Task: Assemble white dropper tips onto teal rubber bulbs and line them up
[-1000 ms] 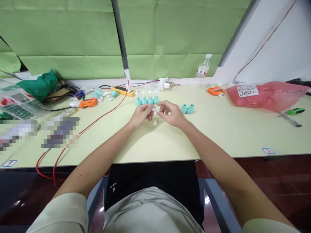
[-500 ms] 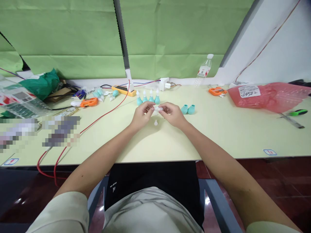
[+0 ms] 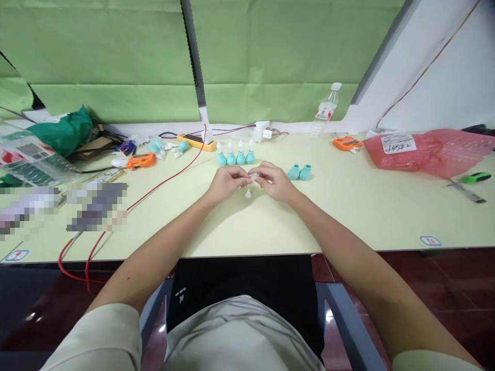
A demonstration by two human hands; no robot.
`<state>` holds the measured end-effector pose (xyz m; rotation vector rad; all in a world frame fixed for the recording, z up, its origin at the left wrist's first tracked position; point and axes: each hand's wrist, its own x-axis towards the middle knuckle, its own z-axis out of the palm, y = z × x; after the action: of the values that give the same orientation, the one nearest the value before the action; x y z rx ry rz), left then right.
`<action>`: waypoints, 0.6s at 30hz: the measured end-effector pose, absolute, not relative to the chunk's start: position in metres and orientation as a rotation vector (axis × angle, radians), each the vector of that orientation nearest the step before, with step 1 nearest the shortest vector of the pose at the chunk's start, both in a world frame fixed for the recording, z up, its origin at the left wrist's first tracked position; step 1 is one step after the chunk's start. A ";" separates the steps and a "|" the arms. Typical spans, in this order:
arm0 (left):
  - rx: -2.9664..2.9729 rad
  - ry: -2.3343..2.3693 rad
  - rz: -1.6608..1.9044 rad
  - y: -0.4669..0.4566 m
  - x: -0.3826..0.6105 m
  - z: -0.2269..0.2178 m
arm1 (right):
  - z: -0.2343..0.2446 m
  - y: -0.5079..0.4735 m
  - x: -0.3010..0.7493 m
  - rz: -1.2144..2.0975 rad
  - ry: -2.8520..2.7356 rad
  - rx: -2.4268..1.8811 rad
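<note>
Pinching a small translucent piece over the smooth table, my left hand and right hand meet between a tapered white nozzle and round teal bulbs, fingertips closer together than half a second ago.

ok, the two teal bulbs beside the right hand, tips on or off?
Off: the two teal bulbs show open mouths with no white tips, unlike the four tipped bulbs in the row.
</note>
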<state>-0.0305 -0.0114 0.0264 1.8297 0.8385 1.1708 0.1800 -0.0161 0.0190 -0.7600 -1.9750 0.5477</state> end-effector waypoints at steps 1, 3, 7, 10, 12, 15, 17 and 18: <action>1.809 0.846 1.151 -0.012 -0.030 0.027 | 0.019 -0.016 0.181 0.568 -1.979 -0.763; 1.795 0.867 1.121 -0.013 -0.030 0.028 | 0.019 -0.016 0.181 0.635 -1.974 -0.775; 1.823 0.869 1.102 -0.014 -0.028 0.026 | 0.018 -0.016 0.178 0.890 -1.857 -0.772; 1.935 0.876 1.145 -0.017 -0.025 0.022 | 0.019 -0.017 0.174 1.122 -1.715 -0.734; 2.019 0.887 1.219 -0.019 -0.023 0.021 | 0.021 -0.017 0.173 1.212 -1.630 -0.710; 2.137 0.914 1.326 -0.023 -0.021 0.023 | 0.024 -0.019 0.172 1.263 -1.531 -0.693; 2.219 0.926 1.358 -0.025 -0.020 0.025 | 0.025 -0.019 0.172 1.288 -1.487 -0.688; 2.251 0.927 1.362 -0.025 -0.020 0.026 | 0.025 -0.020 0.171 1.299 -1.472 -0.685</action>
<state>-0.0204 -0.0250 0.0259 2.2506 0.9265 1.3621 0.1713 -0.0198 0.0251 -0.6853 -1.4724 1.2986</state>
